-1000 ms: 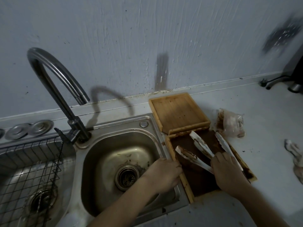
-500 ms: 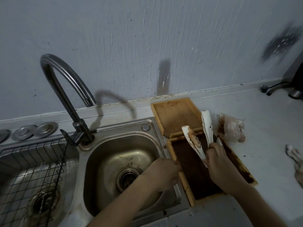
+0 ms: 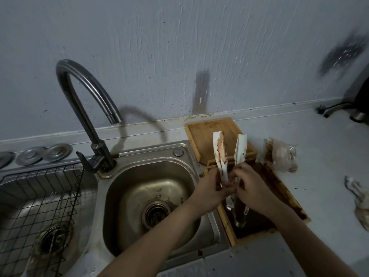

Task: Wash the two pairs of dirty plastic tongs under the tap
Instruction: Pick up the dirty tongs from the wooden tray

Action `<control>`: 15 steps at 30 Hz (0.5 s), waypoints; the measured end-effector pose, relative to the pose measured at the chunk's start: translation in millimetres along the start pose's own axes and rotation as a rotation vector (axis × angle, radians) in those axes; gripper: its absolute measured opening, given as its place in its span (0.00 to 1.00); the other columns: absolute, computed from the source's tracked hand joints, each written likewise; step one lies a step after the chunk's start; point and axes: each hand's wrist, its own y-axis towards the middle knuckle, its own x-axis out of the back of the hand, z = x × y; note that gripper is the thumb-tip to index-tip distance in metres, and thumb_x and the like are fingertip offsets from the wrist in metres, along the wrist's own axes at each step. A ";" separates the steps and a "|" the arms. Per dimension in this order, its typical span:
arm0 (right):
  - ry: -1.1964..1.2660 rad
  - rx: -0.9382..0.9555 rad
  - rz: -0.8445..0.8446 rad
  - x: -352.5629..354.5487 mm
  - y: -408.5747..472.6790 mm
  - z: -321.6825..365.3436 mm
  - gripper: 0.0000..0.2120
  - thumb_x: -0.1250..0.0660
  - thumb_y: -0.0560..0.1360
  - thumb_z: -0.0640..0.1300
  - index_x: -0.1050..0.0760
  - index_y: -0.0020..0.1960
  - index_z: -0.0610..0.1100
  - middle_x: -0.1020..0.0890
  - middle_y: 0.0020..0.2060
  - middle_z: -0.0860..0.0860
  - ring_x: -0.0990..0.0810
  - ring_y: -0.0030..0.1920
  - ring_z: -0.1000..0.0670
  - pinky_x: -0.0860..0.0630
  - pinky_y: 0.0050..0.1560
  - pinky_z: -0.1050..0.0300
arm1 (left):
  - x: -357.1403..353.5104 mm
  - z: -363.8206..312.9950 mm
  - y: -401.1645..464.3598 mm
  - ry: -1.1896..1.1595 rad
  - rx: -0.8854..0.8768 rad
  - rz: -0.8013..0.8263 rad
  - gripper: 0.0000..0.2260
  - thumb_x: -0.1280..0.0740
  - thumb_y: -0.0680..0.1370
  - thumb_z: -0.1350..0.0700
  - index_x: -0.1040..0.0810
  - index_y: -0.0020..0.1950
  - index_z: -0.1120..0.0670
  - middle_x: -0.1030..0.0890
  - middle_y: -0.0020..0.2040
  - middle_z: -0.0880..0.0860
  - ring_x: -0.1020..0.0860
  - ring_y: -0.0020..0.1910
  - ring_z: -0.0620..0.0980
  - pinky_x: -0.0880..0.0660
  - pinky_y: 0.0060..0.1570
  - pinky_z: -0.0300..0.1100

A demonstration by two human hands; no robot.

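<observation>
Left of the work, the tap (image 3: 79,92) stands dry over the sink (image 3: 151,166). Above the soiled wooden tray (image 3: 283,192), left hand (image 3: 209,188) and right hand (image 3: 251,188) meet, each closed on the tongs (image 3: 219,154), tips upward. Judged light, stiff and greasy-slick; grip the cleaner lower shanks.

The left hand (image 3: 212,186) left the sink rim and now grips the raised tongs (image 3: 220,154) together with the right hand (image 3: 253,186)
</observation>
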 end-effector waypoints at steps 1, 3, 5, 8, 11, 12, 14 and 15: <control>0.011 -0.007 -0.003 0.0 -1.1 0.6 0.04 0.31 0.72 0.42 0.26 0.43 0.45 0.27 0.47 0.51 0.26 0.48 0.56 0.28 0.51 0.63 | -1.2 1.7 0.8 0.013 0.007 -0.005 0.14 0.30 0.73 0.57 0.29 0.56 0.54 0.20 0.52 0.54 0.20 0.51 0.51 0.22 0.53 0.52; 0.033 -0.011 -0.012 -1.1 -4.6 0.7 0.04 0.30 0.71 0.43 0.25 0.42 0.46 0.27 0.47 0.53 0.26 0.48 0.57 0.28 0.51 0.65 | -3.4 4.2 1.6 0.011 0.009 -0.004 0.14 0.30 0.73 0.58 0.29 0.56 0.56 0.20 0.51 0.55 0.20 0.51 0.52 0.21 0.52 0.52; 0.052 0.004 -0.056 -5.1 -9.6 1.4 0.03 0.32 0.72 0.40 0.25 0.46 0.43 0.25 0.48 0.53 0.26 0.49 0.58 0.27 0.52 0.66 | -5.8 4.4 1.7 0.005 0.000 -0.008 0.13 0.32 0.75 0.60 0.29 0.57 0.58 0.21 0.51 0.54 0.20 0.50 0.53 0.20 0.50 0.50; 0.064 -0.013 -0.183 -13.4 -17.3 1.3 0.08 0.37 0.76 0.38 0.26 0.54 0.43 0.25 0.47 0.54 0.25 0.47 0.61 0.28 0.47 0.70 | -9.8 4.1 2.3 -0.053 0.025 -0.034 0.08 0.35 0.77 0.62 0.30 0.55 0.57 0.22 0.52 0.54 0.20 0.52 0.55 0.19 0.48 0.50; -0.114 -0.083 -0.245 -14.8 -22.0 -3.0 0.04 0.36 0.75 0.42 0.25 0.49 0.45 0.25 0.43 0.55 0.26 0.42 0.59 0.29 0.43 0.69 | -11.1 8.2 4.2 -0.045 0.048 -0.057 0.07 0.35 0.77 0.62 0.31 0.51 0.54 0.21 0.53 0.57 0.19 0.52 0.56 0.19 0.49 0.53; -0.199 -0.124 -0.182 -14.1 -23.4 -6.1 0.03 0.34 0.74 0.46 0.25 0.47 0.47 0.24 0.40 0.55 0.26 0.41 0.58 0.27 0.43 0.67 | -11.3 10.6 4.9 -0.034 0.056 -0.058 0.07 0.35 0.77 0.62 0.31 0.51 0.54 0.20 0.54 0.57 0.19 0.52 0.56 0.20 0.49 0.55; -0.300 -0.218 0.045 -12.4 -27.9 -10.9 0.07 0.33 0.72 0.52 0.25 0.42 0.50 0.22 0.36 0.56 0.24 0.39 0.57 0.22 0.42 0.59 | -11.8 14.0 5.1 -0.006 0.071 -0.061 0.07 0.34 0.76 0.61 0.31 0.51 0.56 0.20 0.52 0.58 0.19 0.51 0.56 0.20 0.49 0.56; -0.299 -0.246 0.162 -11.7 -30.2 -11.5 0.07 0.33 0.71 0.53 0.24 0.40 0.50 0.21 0.35 0.55 0.23 0.38 0.56 0.21 0.42 0.56 | -12.2 15.7 5.4 0.007 0.077 -0.065 0.07 0.34 0.76 0.61 0.31 0.50 0.56 0.21 0.52 0.58 0.19 0.50 0.56 0.20 0.49 0.57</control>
